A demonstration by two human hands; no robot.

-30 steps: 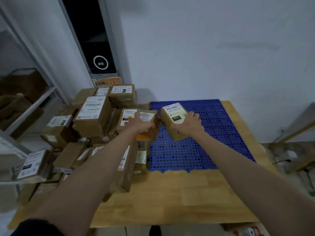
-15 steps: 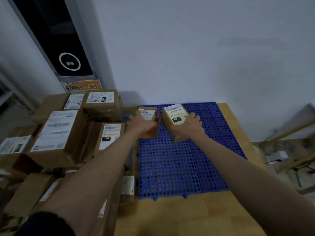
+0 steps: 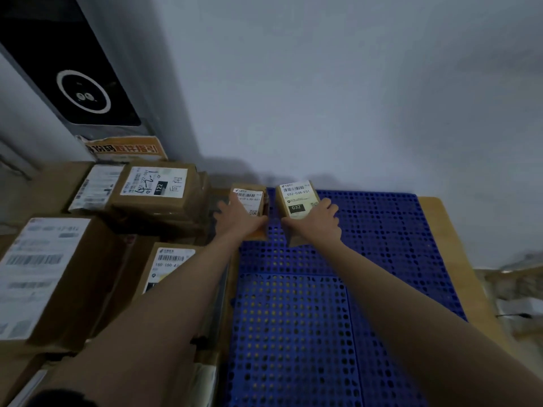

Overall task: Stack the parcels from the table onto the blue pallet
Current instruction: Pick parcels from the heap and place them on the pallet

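We see the left hand [image 3: 239,220] with its grip closed around a small brown cardboard parcel [image 3: 249,201] at the far left corner of the perforated blue plastic pallet [image 3: 382,245]. The right hand [image 3: 318,221] grips a pale labelled cardboard parcel [image 3: 296,199] just beside it. More brown parcels [image 3: 55,274] are piled left on the wooden worktop [image 3: 435,212].

Blue pallet [image 3: 382,259] bare on its near and right parts — stacked parcels [image 3: 58,274] wall off the left, wall [image 3: 323,98] close behind
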